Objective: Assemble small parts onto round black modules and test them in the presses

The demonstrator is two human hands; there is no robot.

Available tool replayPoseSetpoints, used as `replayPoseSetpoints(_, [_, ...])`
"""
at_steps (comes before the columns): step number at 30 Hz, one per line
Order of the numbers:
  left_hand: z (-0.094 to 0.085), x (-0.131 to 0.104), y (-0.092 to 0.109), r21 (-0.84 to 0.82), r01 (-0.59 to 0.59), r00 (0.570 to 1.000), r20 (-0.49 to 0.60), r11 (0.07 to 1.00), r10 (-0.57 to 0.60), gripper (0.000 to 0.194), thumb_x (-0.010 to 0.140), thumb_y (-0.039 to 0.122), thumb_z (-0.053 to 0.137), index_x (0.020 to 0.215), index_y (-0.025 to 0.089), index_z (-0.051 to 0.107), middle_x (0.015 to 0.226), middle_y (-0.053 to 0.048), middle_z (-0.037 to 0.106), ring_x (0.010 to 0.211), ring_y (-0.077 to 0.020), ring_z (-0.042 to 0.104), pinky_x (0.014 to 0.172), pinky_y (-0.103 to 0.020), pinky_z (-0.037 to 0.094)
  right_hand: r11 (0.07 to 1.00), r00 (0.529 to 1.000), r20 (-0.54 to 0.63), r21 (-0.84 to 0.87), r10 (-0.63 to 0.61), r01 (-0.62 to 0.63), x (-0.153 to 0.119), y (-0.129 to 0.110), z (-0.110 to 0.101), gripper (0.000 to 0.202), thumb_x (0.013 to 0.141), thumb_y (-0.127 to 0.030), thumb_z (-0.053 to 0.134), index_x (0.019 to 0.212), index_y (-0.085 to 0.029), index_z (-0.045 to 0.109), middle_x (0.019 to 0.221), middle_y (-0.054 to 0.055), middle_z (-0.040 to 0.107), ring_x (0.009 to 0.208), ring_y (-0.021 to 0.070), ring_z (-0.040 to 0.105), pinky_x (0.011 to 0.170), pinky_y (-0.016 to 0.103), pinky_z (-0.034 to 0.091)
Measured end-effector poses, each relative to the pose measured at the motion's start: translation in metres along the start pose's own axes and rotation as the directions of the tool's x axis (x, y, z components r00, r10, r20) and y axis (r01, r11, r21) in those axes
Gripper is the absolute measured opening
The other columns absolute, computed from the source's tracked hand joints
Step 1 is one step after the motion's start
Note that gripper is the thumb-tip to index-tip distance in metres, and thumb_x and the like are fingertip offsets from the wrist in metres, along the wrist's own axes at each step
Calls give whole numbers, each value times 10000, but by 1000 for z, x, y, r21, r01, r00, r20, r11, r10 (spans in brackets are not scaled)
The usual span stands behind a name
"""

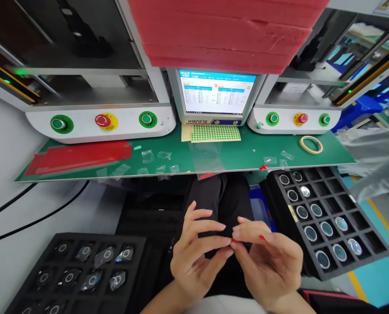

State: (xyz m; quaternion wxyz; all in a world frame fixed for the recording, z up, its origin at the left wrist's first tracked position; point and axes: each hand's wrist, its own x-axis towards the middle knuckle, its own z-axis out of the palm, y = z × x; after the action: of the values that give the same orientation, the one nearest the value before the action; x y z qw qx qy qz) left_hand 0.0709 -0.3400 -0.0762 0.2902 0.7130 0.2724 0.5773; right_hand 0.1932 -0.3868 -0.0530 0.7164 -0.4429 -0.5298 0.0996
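My left hand and my right hand meet above my lap, thumb and forefinger of each pinched together. Between their fingertips is a small red piece, mostly covered by the fingers; it looks like a bit of red film or tape. A second red scrap sticks to a finger of my right hand. The other fingers of my left hand are spread. To the right stands a black foam tray of round glass-faced parts. Another black foam tray at lower left holds round parts, several under clear film.
On the green bench lie red film strips, clear film scraps, a sheet of green dots and a tape roll. A monitor stands between two machines with green buttons and red stop knobs. A grey sleeve shows at right.
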Motion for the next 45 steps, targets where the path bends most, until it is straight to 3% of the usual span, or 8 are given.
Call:
replayPoseSetpoints(8, [5, 3, 4, -16, 8, 1000, 14, 1000, -8, 90, 898, 303, 651, 862, 231, 692, 853, -40, 697, 1012, -237, 642, 1092, -585, 414, 998, 999, -33, -64, -12, 10, -1, -3, -1, 567, 807, 18, 689, 1294, -210, 508, 876, 39, 779, 770, 186, 738, 734, 412, 673])
replayPoseSetpoints(14, [5, 2, 5, -58, 41, 999, 21, 997, -40, 153, 914, 340, 625, 823, 218, 635, 889, -51, 687, 1041, -233, 630, 1115, -576, 385, 999, 1000, -7, -45, 29, -30, -5, -1, 0, 560, 822, -13, 678, 1318, -191, 489, 1077, 99, 718, 1015, 214, 708, 835, 388, 645])
replayPoseSetpoints(22, [2, 2, 2, -72, 68, 998, 12, 995, -68, 174, 899, 362, 644, 813, 212, 619, 876, -47, 682, 1018, -235, 641, 1111, -574, 391, 998, 992, 113, -35, -48, 52, 2, 1, -6, 632, 740, 107, 640, 1294, -163, 498, 943, 52, 720, 858, 184, 707, 893, 452, 596])
replayPoseSetpoints(28, [1, 2, 3, -86, 67, 997, 34, 994, -65, 152, 905, 330, 642, 812, 211, 622, 860, -35, 667, 1005, -217, 632, 1125, -560, 375, 994, 986, 153, -83, -62, 75, 7, 0, -7, 574, 757, 66, 653, 1260, -168, 507, 766, 31, 763, 822, 200, 712, 854, 456, 591])
replayPoseSetpoints(36, [2, -1, -5, -108, 48, 997, 61, 993, -42, 52, 876, 236, 669, 862, 195, 640, 903, -39, 663, 1030, -217, 615, 1149, -540, 337, 956, 973, 166, -218, -163, 197, 10, 1, -10, 500, 759, 87, 634, 1176, -166, 524, 745, 13, 768, 738, 167, 711, 825, 419, 603])
replayPoseSetpoints(38, [3, -4, -8, -152, 90, 996, 14, 984, -89, 105, 874, 199, 655, 976, 187, 635, 929, -39, 663, 1034, -204, 618, 1160, -505, 340, 951, 972, 129, -218, -194, 219, 10, 1, -11, 540, 729, 124, 625, 1169, -171, 519, 779, 4, 772, 702, 152, 710, 793, 392, 616])
replayPoseSetpoints(41, [0, -9, -15, -181, 256, 960, -70, 950, -272, 212, 904, 172, 586, 1116, 190, 592, 952, -29, 657, 1047, -170, 630, 1136, -414, 397, 949, 974, 50, -219, -220, 226, 5, 5, -17, 633, 681, 168, 622, 1197, -179, 506, 826, -13, 769, 703, 156, 717, 767, 393, 630])
replayPoseSetpoints(45, [-21, -22, -29, 63, 513, 858, -27, 856, -513, 119, 909, 160, 551, 1004, 205, 608, 943, -18, 675, 974, -143, 659, 967, -299, 515, 948, 996, 18, -303, -92, 93, -14, 44, -41, 555, 684, 90, 724, 1134, -191, 560, 740, -38, 731, 662, 172, 705, 751, 404, 623])
